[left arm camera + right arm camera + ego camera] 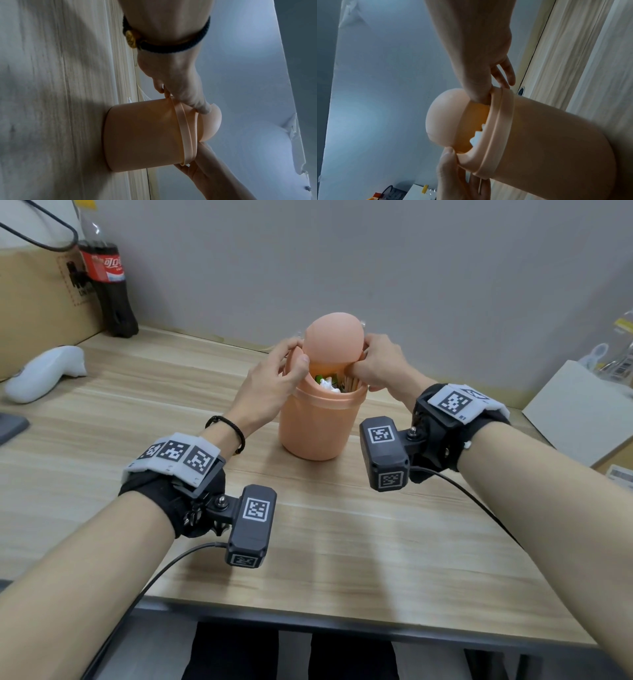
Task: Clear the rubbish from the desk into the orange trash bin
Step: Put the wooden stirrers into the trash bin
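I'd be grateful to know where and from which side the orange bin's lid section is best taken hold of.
Grip the lid collar at its rim, from two opposite sides, as the left hand and right hand do now. The dome flap stands tilted open and probably swings, so it offers a poor hold. The orange bin stands upright, so come from above and pinch the ring.

Most of the rubbish (329, 383) inside the orange trash bin (317, 428) is hidden under its tilted domed lid (333, 340) and both hands' fingers; only scraps show.
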`<state>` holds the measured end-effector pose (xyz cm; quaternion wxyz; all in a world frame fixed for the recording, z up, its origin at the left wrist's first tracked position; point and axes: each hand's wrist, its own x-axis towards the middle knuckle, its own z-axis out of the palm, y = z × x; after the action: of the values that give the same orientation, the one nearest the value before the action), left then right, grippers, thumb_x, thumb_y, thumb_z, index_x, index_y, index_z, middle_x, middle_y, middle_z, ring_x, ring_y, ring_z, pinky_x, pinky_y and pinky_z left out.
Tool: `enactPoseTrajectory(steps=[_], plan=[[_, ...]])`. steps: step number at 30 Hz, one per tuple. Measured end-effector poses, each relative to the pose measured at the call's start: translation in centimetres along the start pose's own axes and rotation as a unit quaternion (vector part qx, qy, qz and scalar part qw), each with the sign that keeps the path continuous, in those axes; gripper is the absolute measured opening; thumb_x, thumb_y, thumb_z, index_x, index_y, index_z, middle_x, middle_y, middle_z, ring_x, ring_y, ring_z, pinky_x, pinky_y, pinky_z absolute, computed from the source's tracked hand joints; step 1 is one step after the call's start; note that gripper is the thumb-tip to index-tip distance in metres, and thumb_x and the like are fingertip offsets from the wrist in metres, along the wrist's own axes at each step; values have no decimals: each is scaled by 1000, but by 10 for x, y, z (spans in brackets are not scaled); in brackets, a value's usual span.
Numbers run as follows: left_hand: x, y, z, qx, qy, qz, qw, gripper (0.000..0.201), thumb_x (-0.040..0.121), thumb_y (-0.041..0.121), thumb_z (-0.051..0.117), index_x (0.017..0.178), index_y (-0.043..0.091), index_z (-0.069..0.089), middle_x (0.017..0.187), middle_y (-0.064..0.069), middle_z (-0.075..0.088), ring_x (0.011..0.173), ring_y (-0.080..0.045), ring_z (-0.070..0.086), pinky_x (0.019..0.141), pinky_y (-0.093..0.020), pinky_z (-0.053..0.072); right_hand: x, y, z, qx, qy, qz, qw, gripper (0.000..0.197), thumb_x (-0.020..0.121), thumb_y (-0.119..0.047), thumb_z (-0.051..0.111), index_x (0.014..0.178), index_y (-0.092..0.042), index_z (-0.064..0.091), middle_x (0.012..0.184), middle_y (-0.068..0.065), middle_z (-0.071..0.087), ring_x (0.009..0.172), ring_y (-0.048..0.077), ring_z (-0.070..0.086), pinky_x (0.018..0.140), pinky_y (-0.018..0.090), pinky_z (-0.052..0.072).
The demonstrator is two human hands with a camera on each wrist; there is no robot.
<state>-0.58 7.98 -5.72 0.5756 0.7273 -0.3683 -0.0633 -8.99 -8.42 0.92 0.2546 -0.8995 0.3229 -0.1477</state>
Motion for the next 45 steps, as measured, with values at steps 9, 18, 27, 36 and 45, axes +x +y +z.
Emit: enactPoseTrajectory(steps=[9,18,27,36,45], plan=[[2,-2,3,-10,6,5,1000,37,98,47,43,133,38,51,122,11,63,120,-8,55,100,-31,44,-16,5,-15,46,-96,-10,994,41,83,-16,53,123,-20,43,108,1,58,102,19,60,81,40,56],[2,1,3,-11,-19,3,1000,48,94,55,42,139,40,48,127,11,63,125,-10,54,104,-32,42,-20,-2,-8,12,-11,6,1000,34,81,-7,51,114,-14,49,106,11,62,90,26,65,75,43,60],[5,2,0,-26,-31,8,999,44,105,43,36,149,42,39,148,13,49,137,-6,41,115,-30,32,-39,20,-23,148,-121,-32,981,30,91,-20,55,120,-22,46,118,-1,57,110,16,56,92,38,50],[2,9,2,60,136,64,987,34,97,32,56,128,18,53,129,2,56,115,-14,54,101,-37,45,-44,17,-27,164,-80,-84,980,39,102,-26,43,139,-16,40,135,-3,48,114,11,50,76,19,43],[0,47,-8,353,-82,234,902,45,85,32,35,104,29,75,102,1,74,99,-22,61,99,-33,41,-44,11,-24,196,13,-141,970,40,96,-11,47,132,-22,35,116,1,51,94,14,58,78,28,52]])
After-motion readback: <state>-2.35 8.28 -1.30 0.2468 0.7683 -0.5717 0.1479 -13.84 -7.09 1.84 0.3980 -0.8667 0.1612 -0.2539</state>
